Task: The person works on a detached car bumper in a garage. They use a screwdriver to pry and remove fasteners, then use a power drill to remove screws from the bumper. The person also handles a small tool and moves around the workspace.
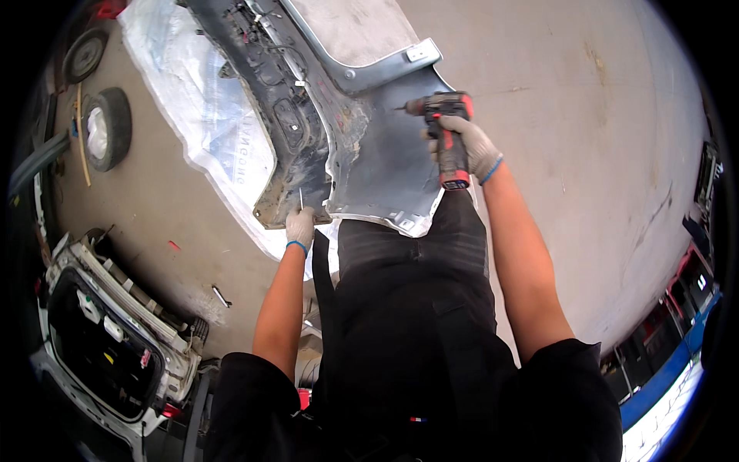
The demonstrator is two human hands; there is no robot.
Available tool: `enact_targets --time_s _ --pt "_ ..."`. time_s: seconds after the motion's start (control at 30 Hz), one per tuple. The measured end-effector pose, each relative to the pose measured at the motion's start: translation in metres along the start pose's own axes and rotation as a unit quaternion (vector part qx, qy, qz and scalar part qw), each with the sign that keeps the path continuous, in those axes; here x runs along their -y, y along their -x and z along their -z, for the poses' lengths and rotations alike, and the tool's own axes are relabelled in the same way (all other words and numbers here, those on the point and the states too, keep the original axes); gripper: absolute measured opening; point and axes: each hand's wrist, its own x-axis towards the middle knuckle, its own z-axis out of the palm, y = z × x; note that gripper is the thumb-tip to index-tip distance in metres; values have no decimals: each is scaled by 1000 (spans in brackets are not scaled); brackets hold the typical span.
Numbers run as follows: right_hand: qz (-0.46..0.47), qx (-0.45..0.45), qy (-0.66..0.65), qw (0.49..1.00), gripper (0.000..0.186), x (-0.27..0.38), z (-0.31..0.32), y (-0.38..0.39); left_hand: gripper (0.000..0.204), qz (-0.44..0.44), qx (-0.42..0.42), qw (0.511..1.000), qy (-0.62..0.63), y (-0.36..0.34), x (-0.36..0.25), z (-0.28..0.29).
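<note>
Now, from afar, I have right fingers (454, 124) wrapped round the drill (445, 106) at one o'clock, probably heavy, best held by its handle (452, 154); left fingers (300, 218) clasp a slim rod (302, 199) at ten, by the stiff-looking panel (392, 146) at twelve.

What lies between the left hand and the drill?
In the head view, the panel spans that stretch: dark and grimy beside the left hand, then smooth grey toward the drill.

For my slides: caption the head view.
Gloved right hand gripping a cordless drill, left hand at the edge of a car panel.
</note>
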Motion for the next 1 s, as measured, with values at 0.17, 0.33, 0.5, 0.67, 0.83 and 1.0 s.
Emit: enact_targets --time_s 0.17,0.33,0.5,0.67,0.83,1.0 --pt "205 49 120 970 47 27 72 45 22 37 -106 992 59 37 32 -14" --pt "288 -28 268 919 37 49 156 115 18 15 -100 942 321 112 59 -49" --pt "331 6 320 888 33 70 217 239 25 -172 -36 838 516 257 -52 -113" --pt "336 33 355 872 40 112 239 320 24 -215 148 824 502 342 -171 -224" --pt "376 33 415 828 40 175 254 316 27 -217 278 764 540 343 -233 -334" --pt "364 3 489 793 36 250 285 283 27 -273 210 764 545 330 -296 -395"
